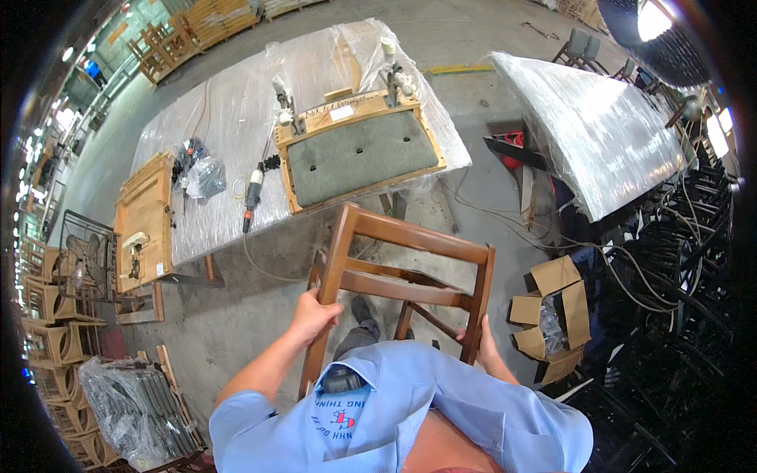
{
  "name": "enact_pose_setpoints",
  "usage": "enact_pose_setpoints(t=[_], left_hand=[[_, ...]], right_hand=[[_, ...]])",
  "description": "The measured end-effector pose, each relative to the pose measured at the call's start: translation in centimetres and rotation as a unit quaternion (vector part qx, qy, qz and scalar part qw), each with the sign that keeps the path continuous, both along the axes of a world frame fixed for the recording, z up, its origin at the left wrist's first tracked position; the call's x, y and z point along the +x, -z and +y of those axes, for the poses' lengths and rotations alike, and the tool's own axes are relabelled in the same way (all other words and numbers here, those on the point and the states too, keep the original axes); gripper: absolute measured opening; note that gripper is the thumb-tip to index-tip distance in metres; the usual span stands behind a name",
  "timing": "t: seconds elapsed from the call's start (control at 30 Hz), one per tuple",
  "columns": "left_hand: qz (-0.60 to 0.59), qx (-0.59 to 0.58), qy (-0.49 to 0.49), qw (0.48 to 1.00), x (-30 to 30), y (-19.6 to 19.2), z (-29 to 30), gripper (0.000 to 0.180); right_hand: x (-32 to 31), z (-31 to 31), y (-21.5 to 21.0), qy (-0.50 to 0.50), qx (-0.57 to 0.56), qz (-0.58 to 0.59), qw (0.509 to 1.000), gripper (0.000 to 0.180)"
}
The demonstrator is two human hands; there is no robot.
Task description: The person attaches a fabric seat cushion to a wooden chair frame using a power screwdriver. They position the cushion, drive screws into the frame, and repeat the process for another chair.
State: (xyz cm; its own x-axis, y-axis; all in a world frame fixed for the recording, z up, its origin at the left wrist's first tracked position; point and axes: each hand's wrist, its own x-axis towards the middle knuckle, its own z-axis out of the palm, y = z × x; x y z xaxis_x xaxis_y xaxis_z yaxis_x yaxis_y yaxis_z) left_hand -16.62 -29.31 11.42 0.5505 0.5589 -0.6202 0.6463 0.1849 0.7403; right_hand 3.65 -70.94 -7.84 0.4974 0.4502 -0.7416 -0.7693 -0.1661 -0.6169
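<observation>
I hold a brown wooden chair frame (418, 247) in front of my body, tilted, with its slatted back toward the table. My left hand (315, 317) is wrapped around its left upright. At the opposite upright, my right hand (487, 345) grips the wood, its fingers partly hidden behind it. Just beyond the chair, a grey-green upholstered panel (363, 154) with several dark holes lies in a wooden jig (341, 112). Toggle clamps (289, 110) stand along the jig's far side. A corded power screwdriver (253, 193) rests left of the jig.
The table (236, 118) is covered in clear plastic film, with a plastic bag (206, 176) on it. A wooden fixture (142, 221) stands at its left end. On the right are an open cardboard box (579, 303), trailing cables (623, 268), another wrapped table (599, 134) and stacked black frames (670, 355).
</observation>
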Motion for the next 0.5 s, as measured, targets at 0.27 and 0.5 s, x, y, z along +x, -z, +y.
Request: enact_pose_setpoints(t=[0.27,0.5], left_hand=[[-0.126,-0.094,-0.125,0.98,-2.4,-1.5,11.7,0.024],[-0.101,-0.134,-0.169,0.971,3.9,1.3,18.0,0.053]], right_hand=[[8.8,15.4,-13.0,-0.154,0.025,-0.191,0.969,0.059],[19.0,26.0,-18.3,-0.144,0.093,-0.169,0.971,0.04]])
